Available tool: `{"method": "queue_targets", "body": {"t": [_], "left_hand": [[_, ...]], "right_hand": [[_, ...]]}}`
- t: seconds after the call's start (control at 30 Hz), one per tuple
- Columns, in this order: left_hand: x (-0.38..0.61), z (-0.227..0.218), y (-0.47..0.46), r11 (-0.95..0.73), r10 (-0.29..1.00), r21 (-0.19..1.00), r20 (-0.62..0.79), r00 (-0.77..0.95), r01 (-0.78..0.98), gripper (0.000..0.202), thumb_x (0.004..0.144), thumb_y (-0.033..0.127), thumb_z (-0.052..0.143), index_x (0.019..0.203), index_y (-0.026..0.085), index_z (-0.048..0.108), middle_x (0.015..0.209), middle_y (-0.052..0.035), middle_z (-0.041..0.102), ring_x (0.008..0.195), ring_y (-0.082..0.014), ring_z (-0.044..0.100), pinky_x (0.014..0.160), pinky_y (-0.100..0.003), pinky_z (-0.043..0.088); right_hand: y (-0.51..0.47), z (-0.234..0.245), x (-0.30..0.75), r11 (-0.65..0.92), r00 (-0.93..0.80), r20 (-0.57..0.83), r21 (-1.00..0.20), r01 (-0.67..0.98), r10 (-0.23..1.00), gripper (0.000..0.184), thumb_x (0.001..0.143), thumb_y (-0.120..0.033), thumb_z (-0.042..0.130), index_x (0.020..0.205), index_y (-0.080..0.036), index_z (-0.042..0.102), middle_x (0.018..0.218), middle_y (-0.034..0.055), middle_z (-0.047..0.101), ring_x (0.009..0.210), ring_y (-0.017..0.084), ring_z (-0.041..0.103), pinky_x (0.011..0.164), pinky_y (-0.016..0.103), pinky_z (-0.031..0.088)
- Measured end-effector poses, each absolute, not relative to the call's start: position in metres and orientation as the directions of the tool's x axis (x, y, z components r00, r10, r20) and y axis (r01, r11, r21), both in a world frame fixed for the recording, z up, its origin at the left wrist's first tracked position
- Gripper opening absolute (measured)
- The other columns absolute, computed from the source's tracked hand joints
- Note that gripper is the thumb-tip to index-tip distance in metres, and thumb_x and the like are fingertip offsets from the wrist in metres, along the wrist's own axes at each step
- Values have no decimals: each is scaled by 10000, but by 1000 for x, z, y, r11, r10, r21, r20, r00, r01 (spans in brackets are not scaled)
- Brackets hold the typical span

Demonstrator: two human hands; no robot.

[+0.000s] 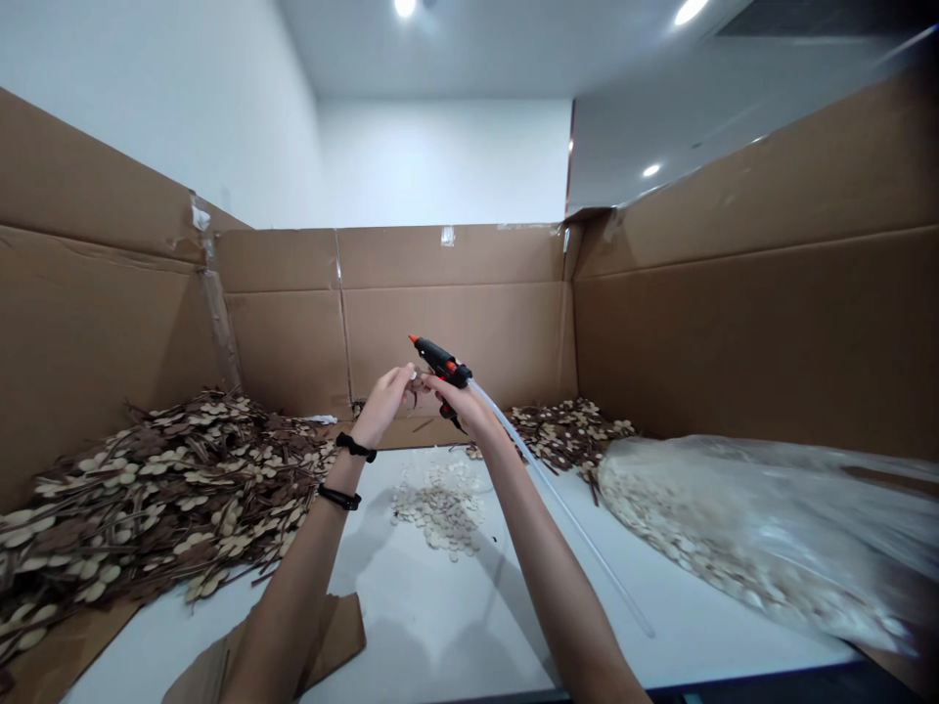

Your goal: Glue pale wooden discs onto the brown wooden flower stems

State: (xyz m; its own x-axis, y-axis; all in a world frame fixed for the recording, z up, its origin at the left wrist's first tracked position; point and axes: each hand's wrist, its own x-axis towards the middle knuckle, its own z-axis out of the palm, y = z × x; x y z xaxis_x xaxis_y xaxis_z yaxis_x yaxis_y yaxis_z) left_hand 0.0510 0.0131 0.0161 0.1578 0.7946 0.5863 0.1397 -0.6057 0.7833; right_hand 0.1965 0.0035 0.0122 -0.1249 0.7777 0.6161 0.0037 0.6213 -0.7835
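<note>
Nearest: folded brown cardboard piece (341, 636) on the white tabletop (432, 636), partly under the left forearm (293, 596). Two black bands (338, 497) at that wrist, one above the other. Right forearm (547, 552) bare, reaching in from the lower right.

Long translucent glue stick (587, 543) slants beside the right forearm, lower end over the tabletop, upper end at the rear of the glue gun. Clear plastic bag (734, 518) at right, lots of pale discs inside. Big heap of brown-and-cream flower-shaped pieces (183, 479) at left, thin brown stems mixed in, piled against the cardboard. Small spread of loose pale discs (444, 513) mid-tabletop, between the forearms.

Hands raised beyond the loose discs, close together. Left hand (382, 403): fingers closed, pinching a small pale piece (418, 374) at the tips; its exact shape too small to tell. Right hand (464, 401): fingers wrapped on the black glue gun (444, 362), orange nozzle pointing up and left, just above the small pale piece. Can't tell if right fingertips touch that piece too.

Farther: second heap (564, 430) of similar brown and cream pieces, right of the hands. Back cardboard panel (462, 313) behind, taped at the top edge. White wall (440, 161) beyond.
</note>
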Motion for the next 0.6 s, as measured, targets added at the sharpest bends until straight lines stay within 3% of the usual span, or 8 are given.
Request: {"method": "queue_targets", "body": {"t": [0.37,0.6], "left_hand": [[49,20,1,-614,786,780,588,193,124,248,863,397,497,734,185,482,651,22,462,549,-97,378,503,-219,304],[53,25,-8,-705,697,708,683,217,34,196,877,296,467,713,194,434,674,17,482,703,-119,488,704,-232,404]], "right_hand": [[4,15,195,666,-101,662,-746,13,743,272,707,-402,632,864,-206,526,702,-22,472,615,113,409,533,235,321],[1,18,194,697,-102,695,-717,-16,712,293,700,-376,643,907,-206,525,767,-16,531,658,121,476,560,234,352]]}}
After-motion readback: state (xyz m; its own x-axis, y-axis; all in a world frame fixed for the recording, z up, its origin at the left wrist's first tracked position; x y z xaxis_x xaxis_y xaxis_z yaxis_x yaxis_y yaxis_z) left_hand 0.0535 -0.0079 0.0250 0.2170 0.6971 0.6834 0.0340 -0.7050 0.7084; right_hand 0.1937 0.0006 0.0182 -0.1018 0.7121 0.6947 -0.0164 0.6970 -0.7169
